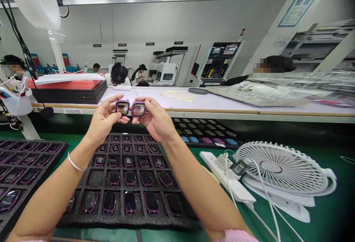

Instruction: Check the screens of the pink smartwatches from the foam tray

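Note:
Side by side in the middle of the view, two purple-framed smartwatch cases with lit screens are held up. My left hand (107, 118) pinches the left smartwatch (122, 107) between thumb and fingers. The right smartwatch (138, 109) sits in the grip of my right hand (156, 120). Their screens face me, and the two cases are very close together. Below my hands lies a black foam tray (94, 178) with rows of similar watches, several showing lit text and others dark. One of its pockets at the left holds no watch.
Another watch tray (54, 160) lies at the left. A white fan (280, 168) and a power strip (227, 179) with cables stand at the right. Behind, a shelf (177, 113) carries stacked foam sheets (69, 90) and clear plastic trays (257, 92). Several people sit in the background.

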A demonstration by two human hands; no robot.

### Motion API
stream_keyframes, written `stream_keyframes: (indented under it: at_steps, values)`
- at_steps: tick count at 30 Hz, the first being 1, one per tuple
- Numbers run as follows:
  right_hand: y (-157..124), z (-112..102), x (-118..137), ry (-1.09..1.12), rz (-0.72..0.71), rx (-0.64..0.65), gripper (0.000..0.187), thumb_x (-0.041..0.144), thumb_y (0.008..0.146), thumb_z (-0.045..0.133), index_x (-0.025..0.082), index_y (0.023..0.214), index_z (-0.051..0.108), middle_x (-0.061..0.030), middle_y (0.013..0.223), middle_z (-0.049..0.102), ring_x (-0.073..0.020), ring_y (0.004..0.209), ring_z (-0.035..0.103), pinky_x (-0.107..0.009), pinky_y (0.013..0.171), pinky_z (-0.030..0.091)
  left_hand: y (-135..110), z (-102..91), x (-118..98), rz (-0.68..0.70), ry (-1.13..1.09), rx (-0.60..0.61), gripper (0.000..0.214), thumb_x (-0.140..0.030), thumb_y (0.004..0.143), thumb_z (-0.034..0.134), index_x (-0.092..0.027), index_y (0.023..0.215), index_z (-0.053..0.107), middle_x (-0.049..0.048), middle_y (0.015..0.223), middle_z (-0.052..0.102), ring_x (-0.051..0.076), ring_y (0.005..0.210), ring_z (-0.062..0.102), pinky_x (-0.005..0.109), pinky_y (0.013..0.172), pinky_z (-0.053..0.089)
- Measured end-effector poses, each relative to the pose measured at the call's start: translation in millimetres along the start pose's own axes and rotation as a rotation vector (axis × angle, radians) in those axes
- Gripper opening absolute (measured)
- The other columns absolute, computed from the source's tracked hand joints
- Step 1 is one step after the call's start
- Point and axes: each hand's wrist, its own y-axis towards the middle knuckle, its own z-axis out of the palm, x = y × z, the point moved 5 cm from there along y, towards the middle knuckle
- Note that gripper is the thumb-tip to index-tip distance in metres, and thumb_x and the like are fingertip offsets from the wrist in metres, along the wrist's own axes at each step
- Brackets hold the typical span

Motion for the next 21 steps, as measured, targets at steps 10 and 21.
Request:
stream_keyframes:
  at_steps: [10, 21]
  values:
    - [20.0, 5.7, 21.9, -0.009, -0.059, 0.044, 0.030, 0.040, 0.086, 0.068, 0.024, 0.110, 0.060, 0.0007, 0.090, 0.072, -0.0132, 0.062, 0.066, -0.031, 0.064, 0.057, 20.2, 6.0, -20.4, 0.062, -0.042, 0.002, 0.059, -0.013, 0.070, 0.073, -0.018, 0.127, 0.061, 0.0007, 0.093, 0.071, 0.011, 0.067, 0.071, 0.025, 0.068, 0.063]
    - [24.6, 6.5, 53.1, -0.177, -0.128, 0.131, 0.051, 0.018, 0.071, 0.073, 0.026, 0.119, 0.058, 0.0019, 0.095, 0.069, -0.0149, 0.073, 0.071, -0.034, 0.078, 0.059, 37.2, 14.2, -37.7, 0.183, 0.003, 0.015, 0.065, -0.017, 0.068, 0.078, -0.018, 0.131, 0.059, 0.0004, 0.090, 0.069, 0.010, 0.064, 0.067, 0.026, 0.067, 0.060]
